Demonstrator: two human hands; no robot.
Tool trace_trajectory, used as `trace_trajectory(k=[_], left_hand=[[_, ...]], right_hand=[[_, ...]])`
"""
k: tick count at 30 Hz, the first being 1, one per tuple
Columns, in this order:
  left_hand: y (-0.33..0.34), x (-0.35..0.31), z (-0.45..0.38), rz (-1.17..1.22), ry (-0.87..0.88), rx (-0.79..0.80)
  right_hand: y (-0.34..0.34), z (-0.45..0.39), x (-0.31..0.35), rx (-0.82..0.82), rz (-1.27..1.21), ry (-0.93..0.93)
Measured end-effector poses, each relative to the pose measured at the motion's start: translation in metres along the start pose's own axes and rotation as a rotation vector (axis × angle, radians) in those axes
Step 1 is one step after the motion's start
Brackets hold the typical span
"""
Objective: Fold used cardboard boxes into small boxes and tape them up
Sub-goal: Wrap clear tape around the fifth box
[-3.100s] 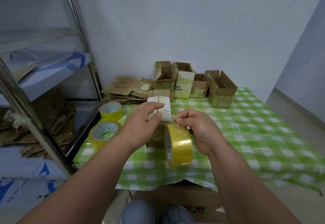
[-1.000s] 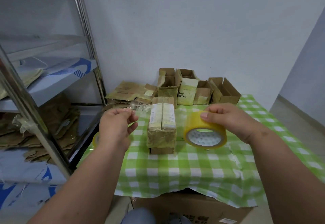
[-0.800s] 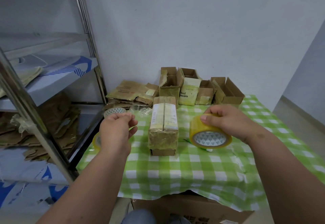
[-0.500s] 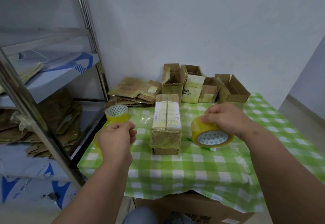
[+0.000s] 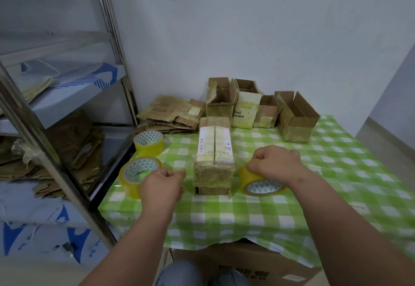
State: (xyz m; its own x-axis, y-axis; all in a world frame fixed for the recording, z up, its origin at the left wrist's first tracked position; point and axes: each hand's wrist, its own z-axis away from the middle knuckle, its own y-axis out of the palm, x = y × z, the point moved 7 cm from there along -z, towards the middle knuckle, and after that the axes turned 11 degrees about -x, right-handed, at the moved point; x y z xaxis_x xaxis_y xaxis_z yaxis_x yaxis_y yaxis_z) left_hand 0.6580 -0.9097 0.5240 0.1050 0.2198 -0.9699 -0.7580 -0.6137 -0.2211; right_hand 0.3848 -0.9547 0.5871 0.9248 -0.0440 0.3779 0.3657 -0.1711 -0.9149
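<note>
A long, narrow box (image 5: 214,151) was seen lying on the checked cloth (image 5: 336,173) between the hands, wrapped in glossy tape, with a white label split along its top seam. Its long axis ran from the person toward the wall. A yellow roll (image 5: 261,182) just right of it was gripped by the right hand (image 5: 277,162). The left hand (image 5: 162,184) was curled, apparently pinching a clear strip (image 5: 179,171).

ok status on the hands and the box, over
Right hand grips tape roll on the tablecloth. Left hand curled beside the box, contents unclear. Box taped, nothing blocking.
</note>
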Motion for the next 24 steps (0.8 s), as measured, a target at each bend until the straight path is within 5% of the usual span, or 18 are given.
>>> trace_trajectory(k=[10, 20, 24], left_hand=[[0.017, -0.005, 0.006, -0.105, -0.022, 0.141], [0.019, -0.034, 0.010, -0.312, 0.407, 0.165], [0.016, -0.034, 0.017, -0.266, 0.426, 0.178]], right_hand=[[0.012, 0.015, 0.041, -0.139, 0.057, -0.238], [0.018, 0.025, 0.044, -0.116, 0.104, -0.286], [0.015, 0.028, 0.040, -0.126, 0.061, -0.269]])
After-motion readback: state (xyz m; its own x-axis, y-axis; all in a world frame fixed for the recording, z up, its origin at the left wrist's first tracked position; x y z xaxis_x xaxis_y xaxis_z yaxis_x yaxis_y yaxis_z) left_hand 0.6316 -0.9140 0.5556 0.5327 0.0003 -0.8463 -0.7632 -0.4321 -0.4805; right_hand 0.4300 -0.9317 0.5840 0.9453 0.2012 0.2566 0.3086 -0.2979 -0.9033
